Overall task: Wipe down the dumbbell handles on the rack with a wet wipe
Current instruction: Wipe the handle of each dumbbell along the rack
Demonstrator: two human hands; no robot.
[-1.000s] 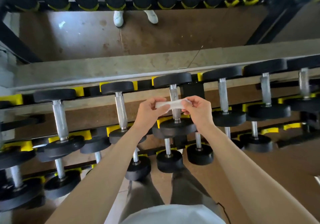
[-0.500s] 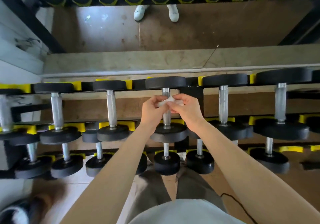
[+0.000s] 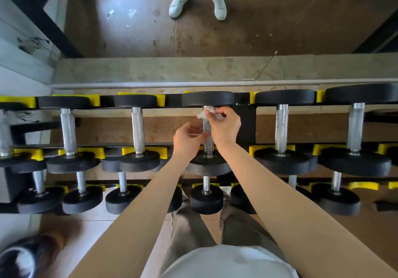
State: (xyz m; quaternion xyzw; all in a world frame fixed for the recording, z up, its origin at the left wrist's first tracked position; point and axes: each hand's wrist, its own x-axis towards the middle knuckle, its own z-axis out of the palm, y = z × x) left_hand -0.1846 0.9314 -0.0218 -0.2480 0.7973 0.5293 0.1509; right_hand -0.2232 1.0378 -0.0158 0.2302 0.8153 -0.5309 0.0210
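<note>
The top-tier handles lie parallel, with open lanes between them down to the brown board (image 3: 103,131). The left hand (image 3: 189,141) partly fills the lane between the centre handle (image 3: 207,146) and its left neighbour (image 3: 137,129). Right of the centre handle, the right hand (image 3: 225,125), pinching the wet wipe (image 3: 204,114), sits just beside a black upright post (image 3: 247,127), so room there is tight. Past the post, a lane stands open up to the next handle (image 3: 281,127). Black heads (image 3: 207,98) wall off each handle's ends.
</note>
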